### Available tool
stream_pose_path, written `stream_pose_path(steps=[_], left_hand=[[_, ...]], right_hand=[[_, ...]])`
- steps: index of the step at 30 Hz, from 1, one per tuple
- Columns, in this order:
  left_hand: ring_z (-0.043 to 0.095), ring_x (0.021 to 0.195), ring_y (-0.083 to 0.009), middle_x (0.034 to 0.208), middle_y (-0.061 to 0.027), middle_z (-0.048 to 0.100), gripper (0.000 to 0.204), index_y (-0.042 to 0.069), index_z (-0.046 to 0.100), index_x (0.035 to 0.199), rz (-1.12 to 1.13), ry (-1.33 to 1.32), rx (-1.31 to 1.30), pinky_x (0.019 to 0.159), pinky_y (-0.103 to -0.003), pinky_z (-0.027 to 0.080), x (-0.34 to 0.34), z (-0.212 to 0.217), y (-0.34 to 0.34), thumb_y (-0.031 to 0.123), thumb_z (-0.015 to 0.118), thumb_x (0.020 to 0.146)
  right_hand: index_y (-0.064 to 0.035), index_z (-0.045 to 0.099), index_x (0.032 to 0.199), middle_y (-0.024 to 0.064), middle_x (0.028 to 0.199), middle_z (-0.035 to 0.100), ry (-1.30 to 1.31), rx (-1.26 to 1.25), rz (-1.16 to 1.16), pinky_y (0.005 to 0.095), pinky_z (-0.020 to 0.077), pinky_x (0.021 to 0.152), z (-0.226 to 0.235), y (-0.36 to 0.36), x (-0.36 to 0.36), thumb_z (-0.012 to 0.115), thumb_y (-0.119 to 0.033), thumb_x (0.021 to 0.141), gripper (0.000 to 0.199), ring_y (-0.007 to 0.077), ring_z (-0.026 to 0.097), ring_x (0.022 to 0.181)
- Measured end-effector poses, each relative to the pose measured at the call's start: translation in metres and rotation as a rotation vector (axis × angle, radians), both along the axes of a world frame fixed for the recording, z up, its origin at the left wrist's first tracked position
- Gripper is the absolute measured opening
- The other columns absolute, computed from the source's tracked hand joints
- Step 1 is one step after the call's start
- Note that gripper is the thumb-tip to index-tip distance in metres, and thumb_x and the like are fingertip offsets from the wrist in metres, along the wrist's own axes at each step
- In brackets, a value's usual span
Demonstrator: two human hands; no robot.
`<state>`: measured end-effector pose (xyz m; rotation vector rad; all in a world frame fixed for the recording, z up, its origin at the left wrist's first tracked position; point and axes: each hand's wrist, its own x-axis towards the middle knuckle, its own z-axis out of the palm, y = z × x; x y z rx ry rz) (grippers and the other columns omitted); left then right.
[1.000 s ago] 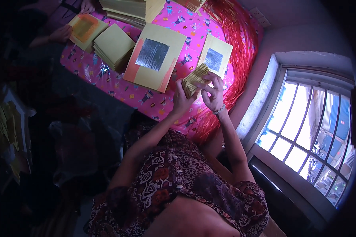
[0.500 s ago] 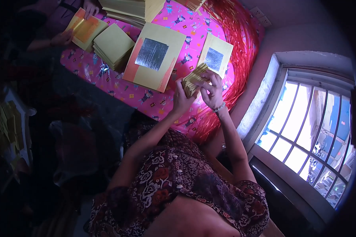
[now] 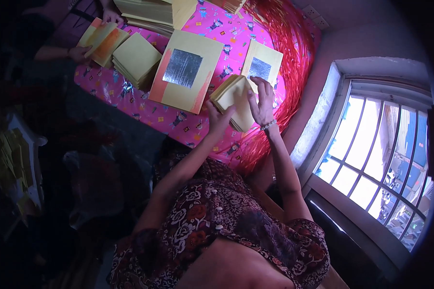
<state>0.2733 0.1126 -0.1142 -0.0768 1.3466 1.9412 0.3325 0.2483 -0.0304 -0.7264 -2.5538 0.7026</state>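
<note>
A stack of folded yellow paper (image 3: 239, 102) is held up over the table's near right part. My left hand (image 3: 219, 117) grips its lower left side, thumb across the top sheet. My right hand (image 3: 261, 102) rests at the stack's right edge with its fingers stretched and apart. Just beyond my right hand lies a smaller pile of yellow sheets with a silver square (image 3: 263, 68). To the left is a larger yellow stack (image 3: 190, 98) with orange-red side bands and a silver square (image 3: 182, 68) in its middle.
A pink patterned cloth (image 3: 159, 118) covers the table. Red shiny strips (image 3: 299, 72) lie along its right edge, beside a barred window (image 3: 371, 159). At the far left a co-worker's hands (image 3: 79, 52) hold a yellow and orange sheet (image 3: 102, 45), near a folded yellow stack (image 3: 137, 59).
The stack in my hands has turned from its layered edges to its flat top face. My right hand's fingers have spread out from a bent pose.
</note>
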Motion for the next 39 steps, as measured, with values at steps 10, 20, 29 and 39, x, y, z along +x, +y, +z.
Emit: stream_pose_path(steps=[10, 20, 29, 39], left_hand=[[0.053, 0.112, -0.0251, 0.127, -0.0153, 0.051, 0.079, -0.002, 0.033, 0.136, 0.176, -0.04, -0.131, 0.095, -0.036, 0.046, 0.016, -0.088, -0.014, 0.012, 0.079, 0.074], [0.06, 0.096, -0.0121, 0.106, -0.0029, 0.062, 0.048, 0.009, 0.053, 0.121, -0.232, -0.245, -0.375, 0.074, -0.028, 0.05, 0.001, -0.063, -0.064, 0.021, 0.077, 0.081], [0.058, 0.073, -0.0066, 0.085, 0.0005, 0.062, 0.014, 0.004, 0.061, 0.105, -0.623, 0.635, -0.224, 0.064, -0.023, 0.048, -0.075, 0.079, -0.153, 0.01, 0.061, 0.092], [0.049, 0.115, -0.0312, 0.12, -0.0068, 0.057, 0.046, 0.009, 0.06, 0.117, -0.707, 1.586, -0.4, 0.101, -0.043, 0.04, -0.192, 0.118, -0.145, 0.009, 0.072, 0.072]], right_hand=[[-0.0052, 0.037, 0.14, 0.0225, 0.132, 0.045, -0.499, -0.125, -0.078, 0.0532, 0.0345, 0.1, -0.078, -0.024, 0.028, 0.054, -0.056, 0.086, 0.076, 0.0398, 0.044, 0.122], [-0.0066, 0.041, 0.137, 0.0195, 0.13, 0.047, -0.268, 0.103, -0.133, 0.052, 0.0301, 0.104, -0.049, -0.035, 0.011, 0.062, -0.045, 0.085, 0.068, 0.0375, 0.04, 0.126], [-0.0132, 0.06, 0.114, 0.0048, 0.109, 0.059, -0.02, 0.18, 0.356, 0.0421, 0.0396, 0.097, 0.017, -0.092, -0.049, 0.075, -0.036, 0.072, 0.051, 0.0236, 0.053, 0.111], [-0.0114, 0.062, 0.078, 0.0028, 0.085, 0.06, 0.086, 0.256, 0.416, 0.0342, 0.0469, 0.08, -0.014, -0.091, -0.044, 0.07, -0.03, 0.076, 0.02, 0.0199, 0.061, 0.085]])
